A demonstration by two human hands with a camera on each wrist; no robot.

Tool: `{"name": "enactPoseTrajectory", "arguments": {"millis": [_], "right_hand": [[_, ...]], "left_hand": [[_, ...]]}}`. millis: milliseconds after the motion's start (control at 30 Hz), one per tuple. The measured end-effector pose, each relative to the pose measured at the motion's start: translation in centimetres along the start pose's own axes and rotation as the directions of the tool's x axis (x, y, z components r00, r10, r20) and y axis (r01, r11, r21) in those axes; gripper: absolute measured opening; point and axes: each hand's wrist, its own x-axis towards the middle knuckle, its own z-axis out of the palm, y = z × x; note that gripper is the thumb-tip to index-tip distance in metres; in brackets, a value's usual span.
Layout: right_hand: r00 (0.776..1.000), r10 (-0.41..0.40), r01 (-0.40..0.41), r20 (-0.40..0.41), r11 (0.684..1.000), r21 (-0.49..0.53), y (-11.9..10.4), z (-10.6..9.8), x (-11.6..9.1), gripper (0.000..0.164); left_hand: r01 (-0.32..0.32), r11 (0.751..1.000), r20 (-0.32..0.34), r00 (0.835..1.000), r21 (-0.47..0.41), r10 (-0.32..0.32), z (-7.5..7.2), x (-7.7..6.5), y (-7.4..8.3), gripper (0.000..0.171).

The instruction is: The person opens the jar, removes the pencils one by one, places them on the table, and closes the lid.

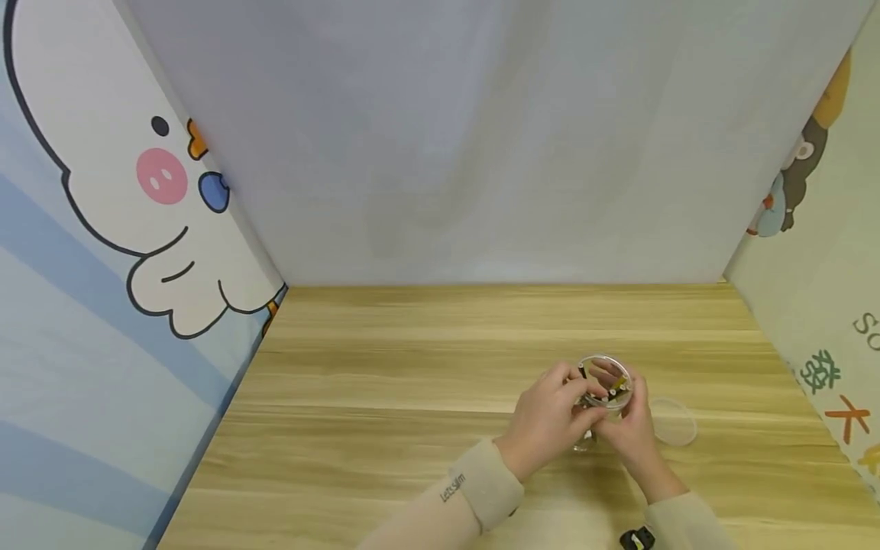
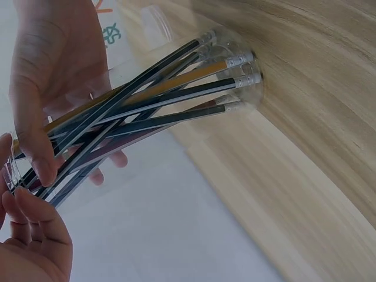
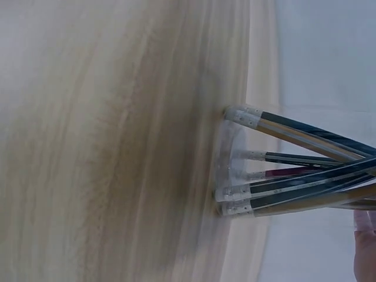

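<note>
A clear plastic cylinder holds several pencils, mostly dark with some yellow and one reddish. Their eraser ends lie at the cylinder's base, as the right wrist view also shows. My right hand grips the cylinder near its mouth, thumb on one side and fingers on the other. At the rim, my left hand has its fingers bent over the opening and its thumb on the outside, pinching the edge. Pencil tips show inside the mouth beside the left fingers.
A round translucent lid lies on the wooden table, just right of my right hand. A small black object shows by the right sleeve. A pale wall panel rises behind the table, with printed cartoon panels at both sides.
</note>
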Motion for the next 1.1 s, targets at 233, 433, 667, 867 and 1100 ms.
{"name": "enactPoseTrajectory", "arguments": {"millis": [233, 433, 667, 867, 1100], "right_hand": [[0.997, -0.072, 0.074, -0.043, 0.996, 0.054, 0.6, -0.1, -0.1, 0.077], [0.995, -0.079, 0.078, -0.068, 0.997, -0.019, 0.6, 0.0, -0.1, 0.078], [0.988, -0.076, 0.04, -0.136, 0.969, -0.245, 0.8, 0.4, -0.1, 0.079], [0.967, -0.216, 0.171, -0.134, 0.942, -0.287, 1.7, 0.4, 0.2, 0.076], [0.951, -0.269, 0.206, -0.152, 0.919, -0.335, 2.2, 0.3, 0.2, 0.075]], "left_hand": [[-0.025, 0.999, -0.016, 1.0, 0.036, 0.025, 0.2, 0.3, 0.4, 0.018], [-0.029, 0.999, -0.052, 0.998, 0.02, 0.03, 0.4, 0.2, 0.4, 0.019], [-0.017, 0.999, -0.095, 0.995, 0.045, 0.021, 0.4, 0.0, 0.3, 0.015], [-0.007, 0.998, -0.119, 0.993, 0.068, 0.015, 0.5, 0.0, 0.3, 0.016], [0.012, 0.998, -0.117, 0.993, -0.056, -0.018, 0.0, 0.3, 0.3, 0.014]]}}
